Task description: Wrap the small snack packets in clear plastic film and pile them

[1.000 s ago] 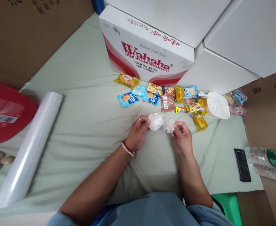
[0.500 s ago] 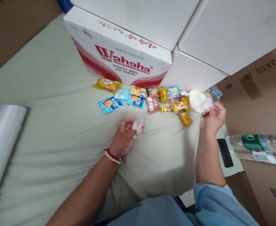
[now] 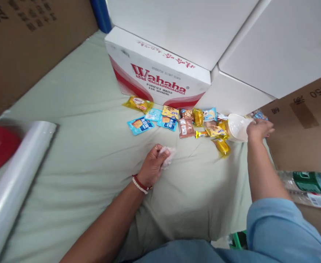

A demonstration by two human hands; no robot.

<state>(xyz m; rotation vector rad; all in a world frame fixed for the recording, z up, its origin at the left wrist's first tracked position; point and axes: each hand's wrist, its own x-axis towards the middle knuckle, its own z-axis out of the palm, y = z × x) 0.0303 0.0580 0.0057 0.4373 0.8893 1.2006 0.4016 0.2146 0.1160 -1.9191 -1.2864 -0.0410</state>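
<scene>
Left hand (image 3: pixel 151 167) closed on crumpled clear plastic wad (image 3: pixel 167 157) at centre, not yet set down. Right hand (image 3: pixel 256 130) by right edge of rounded white plastic bowl (image 3: pixel 237 127), far right; grip and any finished portion can't be told.

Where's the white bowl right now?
In the head view, the white bowl sits right of centre, between the wrapped snacks on its left and the right hand.

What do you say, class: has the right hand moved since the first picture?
Yes: against the Wahaha box, the right hand has moved rightward, beyond the box's right end, to the white bowl.
</scene>
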